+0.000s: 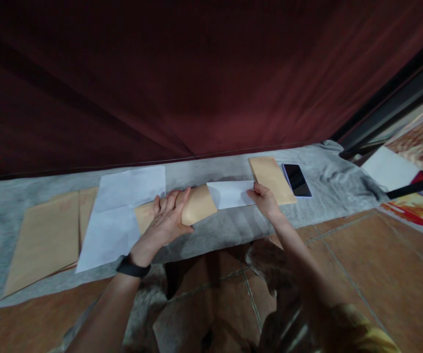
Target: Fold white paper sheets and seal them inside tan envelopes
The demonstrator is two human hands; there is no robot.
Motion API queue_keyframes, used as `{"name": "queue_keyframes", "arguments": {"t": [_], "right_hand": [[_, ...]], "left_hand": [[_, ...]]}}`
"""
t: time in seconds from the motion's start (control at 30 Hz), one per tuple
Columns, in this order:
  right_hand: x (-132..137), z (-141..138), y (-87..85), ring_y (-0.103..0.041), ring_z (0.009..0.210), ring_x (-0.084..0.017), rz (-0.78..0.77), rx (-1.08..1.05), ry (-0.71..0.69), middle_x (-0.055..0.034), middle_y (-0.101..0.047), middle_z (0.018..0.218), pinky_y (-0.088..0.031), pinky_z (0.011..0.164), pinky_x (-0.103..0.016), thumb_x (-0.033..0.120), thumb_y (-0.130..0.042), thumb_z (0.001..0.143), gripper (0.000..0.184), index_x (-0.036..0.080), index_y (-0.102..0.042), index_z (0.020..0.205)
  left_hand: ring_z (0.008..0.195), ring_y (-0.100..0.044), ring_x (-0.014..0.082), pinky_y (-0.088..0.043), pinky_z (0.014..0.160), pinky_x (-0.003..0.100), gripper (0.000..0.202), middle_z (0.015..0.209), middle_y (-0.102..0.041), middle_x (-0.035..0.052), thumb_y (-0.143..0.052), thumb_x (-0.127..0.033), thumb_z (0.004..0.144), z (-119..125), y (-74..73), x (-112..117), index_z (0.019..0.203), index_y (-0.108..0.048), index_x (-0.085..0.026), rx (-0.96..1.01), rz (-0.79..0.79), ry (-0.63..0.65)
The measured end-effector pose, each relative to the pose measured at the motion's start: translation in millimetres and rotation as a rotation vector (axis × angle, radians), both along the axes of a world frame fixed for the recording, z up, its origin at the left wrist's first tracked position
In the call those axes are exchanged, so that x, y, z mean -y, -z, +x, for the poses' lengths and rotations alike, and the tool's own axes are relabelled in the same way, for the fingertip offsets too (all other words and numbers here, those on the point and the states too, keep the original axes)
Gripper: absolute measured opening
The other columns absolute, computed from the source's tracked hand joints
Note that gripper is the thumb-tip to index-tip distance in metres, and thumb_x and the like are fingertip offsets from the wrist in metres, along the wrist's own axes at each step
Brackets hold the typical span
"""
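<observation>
My left hand (167, 218) spans a brown paper envelope (199, 204), thumb near its lower edge and fingers across its top, gripping it. The envelope bows up slightly at its right-hand mouth. From that mouth sticks out a folded white sheet of paper (230, 194); its left part is hidden inside or behind the envelope. At the sheet's right end, my right hand (265, 199) pinches the edge between thumb and fingers. Just beyond the right hand lies another brown envelope or stack of them (272, 179).
White sheets (123, 211) lie to the left, partly over larger brown envelopes (45, 235). A phone (297, 180) rests at the right on the grey cloth (329, 181) covering the narrow ledge. Behind rises a dark red curtain (211, 88). Tiled floor (362, 255) shows below.
</observation>
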State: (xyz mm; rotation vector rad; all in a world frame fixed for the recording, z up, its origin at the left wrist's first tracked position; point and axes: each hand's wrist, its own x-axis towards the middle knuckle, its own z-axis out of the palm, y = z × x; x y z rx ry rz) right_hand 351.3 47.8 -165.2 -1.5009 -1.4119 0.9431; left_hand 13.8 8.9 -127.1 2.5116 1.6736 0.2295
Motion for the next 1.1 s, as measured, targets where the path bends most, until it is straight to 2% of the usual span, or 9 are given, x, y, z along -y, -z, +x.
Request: {"name": "queue_keyframes", "arguments": {"t": [0.2,0.4,0.53,0.67,0.87,1.0,1.1], "right_hand": [[0,6,-0.7,-0.048,0.061,-0.016,-0.054,0.002,-0.048,0.0023,-0.053,0.063,-0.04,0.057,-0.027,0.04,-0.058,0.071,0.018,0.023,-0.054,0.067],[1,7,4.0,-0.05,0.061,-0.016,-0.058,0.035,-0.1,0.0019,-0.056,0.064,-0.039,0.057,-0.026,0.04,-0.056,0.073,0.019,0.021,-0.06,0.073],[3,11,7.1,-0.047,0.057,-0.013,-0.074,0.135,-0.093,0.0036,-0.052,0.059,-0.034,0.053,-0.024,0.039,-0.057,0.074,0.019,0.022,-0.056,0.068],[6,12,6.5,-0.049,0.055,-0.013,-0.117,0.217,-0.102,0.0034,-0.053,0.056,-0.035,0.051,-0.023,0.036,-0.056,0.074,0.017,0.022,-0.053,0.064],[9,11,4.6,-0.049,0.052,-0.014,-0.167,0.328,-0.132,0.0033,-0.053,0.054,-0.035,0.047,-0.023,0.034,-0.055,0.076,0.015,0.022,-0.058,0.068],[8,13,5.9,-0.052,0.056,-0.014,-0.149,0.394,-0.134,0.0022,-0.055,0.055,-0.038,0.05,-0.023,0.031,-0.056,0.077,0.015,0.021,-0.059,0.066],[8,13,5.1,-0.056,0.058,-0.015,-0.177,0.418,-0.134,0.0011,-0.059,0.06,-0.042,0.052,-0.023,0.031,-0.055,0.078,0.015,0.02,-0.063,0.072]], "left_hand": [[0.146,-0.033,0.0412,-0.013,0.12,0.069,0.12,0.154,-0.038,0.0209,-0.083,-0.038,0.07,0,1.0,0,0.162,-0.007,-0.024,-0.014,0.03,0.013],[0.151,-0.027,0.0387,-0.008,0.121,0.068,0.118,0.158,-0.036,0.021,-0.082,-0.038,0.072,0,-0.5,0,0.163,-0.007,-0.025,-0.04,0.057,0.082],[0.153,-0.021,0.0393,-0.005,0.121,0.067,0.117,0.162,-0.03,0.0221,-0.085,-0.04,0.07,-1,1.1,-1,0.162,-0.014,-0.026,-0.062,0.042,0.136],[0.154,-0.019,0.0382,-0.003,0.122,0.065,0.115,0.165,-0.026,0.0211,-0.086,-0.048,0.068,1,7.7,-1,0.161,-0.022,-0.028,-0.052,-0.012,0.186],[0.156,-0.014,0.0365,0.002,0.124,0.06,0.108,0.168,-0.022,0.0142,-0.082,-0.055,0.071,10,13.3,-1,0.16,-0.026,-0.032,-0.023,-0.095,0.222],[0.156,-0.012,0.0382,0.004,0.123,0.061,0.111,0.17,-0.012,0.0175,-0.08,-0.062,0.07,22,14.1,-2,0.16,-0.023,-0.029,-0.035,-0.12,0.194],[0.157,-0.008,0.0369,0.006,0.122,0.063,0.111,0.17,-0.008,0.0182,-0.077,-0.064,0.073,36,14.2,-2,0.161,-0.02,-0.029,-0.045,-0.074,0.17]]}}
